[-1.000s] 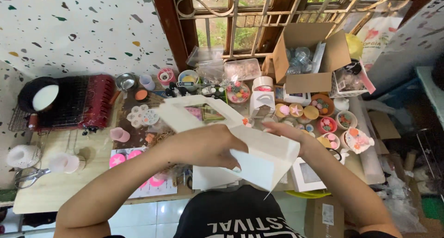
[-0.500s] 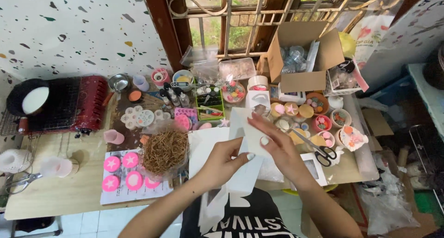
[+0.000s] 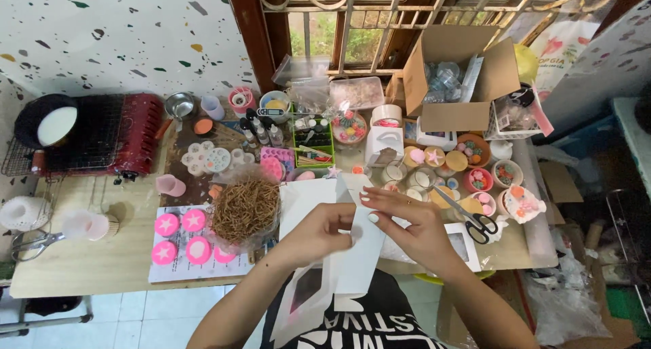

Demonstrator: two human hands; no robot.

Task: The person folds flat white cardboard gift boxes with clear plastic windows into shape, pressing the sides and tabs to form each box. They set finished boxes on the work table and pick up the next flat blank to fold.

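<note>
My arms bare, no sleeves; black tee point(image 3: 380, 322) w/ white print. Pale polish on nails point(image 3: 372, 218).

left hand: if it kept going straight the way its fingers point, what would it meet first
The left hand points right, into the white folded box it grips. Just past that fold lies the right hand, so it would likely meet those fingers next, though depth is unclear.

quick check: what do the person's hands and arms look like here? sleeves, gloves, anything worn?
Both arms are bare to the bottom edge of the view: no sleeves in sight. No gloves on the left hand or the right hand. The right hand's fingernails are painted a pale, whitish colour. No rings, watch or bracelets can be made out.
</note>
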